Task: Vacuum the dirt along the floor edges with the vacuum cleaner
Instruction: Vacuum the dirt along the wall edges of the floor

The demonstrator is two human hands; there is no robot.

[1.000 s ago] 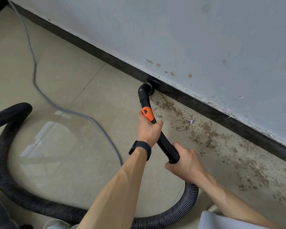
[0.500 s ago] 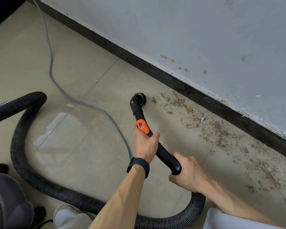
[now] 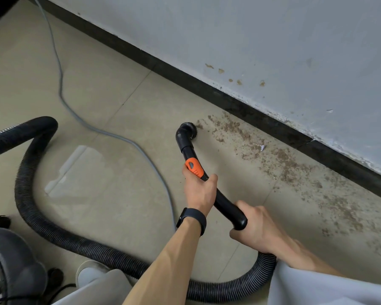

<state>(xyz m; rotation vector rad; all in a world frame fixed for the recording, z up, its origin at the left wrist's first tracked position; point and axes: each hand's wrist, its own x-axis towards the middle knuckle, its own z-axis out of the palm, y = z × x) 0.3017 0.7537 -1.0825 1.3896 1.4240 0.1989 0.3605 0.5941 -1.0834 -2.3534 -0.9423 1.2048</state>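
Observation:
A black vacuum wand (image 3: 223, 205) with an orange slider (image 3: 193, 166) ends in a round brush nozzle (image 3: 186, 129) on the beige floor, touching the left end of a band of brown dirt (image 3: 284, 164). The dirt runs along the black skirting (image 3: 262, 119) toward the right. My left hand (image 3: 199, 188) grips the wand just below the orange slider. At the wand's rear end, my right hand (image 3: 254, 230) grips where the ribbed hose (image 3: 79, 238) joins. A small scrap of paper (image 3: 262, 147) lies in the dirt.
The ribbed hose loops across the floor to the grey vacuum body (image 3: 11, 267) at the lower left. A grey power cord (image 3: 62, 93) snakes from the top left toward my arms. My shoe (image 3: 90, 274) and grey trouser legs (image 3: 317, 289) fill the bottom edge.
The brush nozzle has come away from the skirting and now sits on the open floor at the dirt band's left end. Both hands keep their grip on the wand.

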